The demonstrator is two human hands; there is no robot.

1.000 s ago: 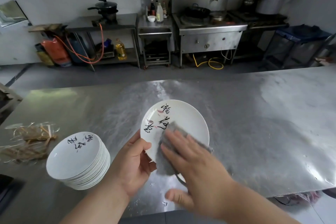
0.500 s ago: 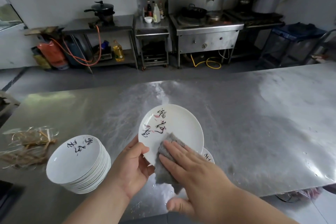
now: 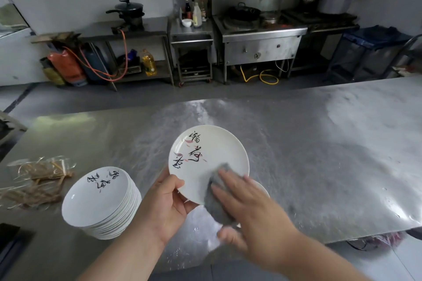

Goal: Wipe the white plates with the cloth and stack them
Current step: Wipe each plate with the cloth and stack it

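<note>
While working over the worktop [image 3: 319, 155], had the stack of plates [image 3: 98, 201] low and just left of the left hand [image 3: 164, 205], gripped the tilted plate [image 3: 228, 143] by its near rim, pressed the cloth [image 3: 215, 209] on flat-fingered with the right hand [image 3: 249, 210].

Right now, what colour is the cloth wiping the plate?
Grey. The cloth on the plate shows best in the head view.

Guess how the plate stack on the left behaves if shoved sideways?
Probably heavy: the plate stack holds many nested plates. Likely slides, not tips: low, wide, on smooth steel table. Glossy top plates may shift; likely brittle.
</note>
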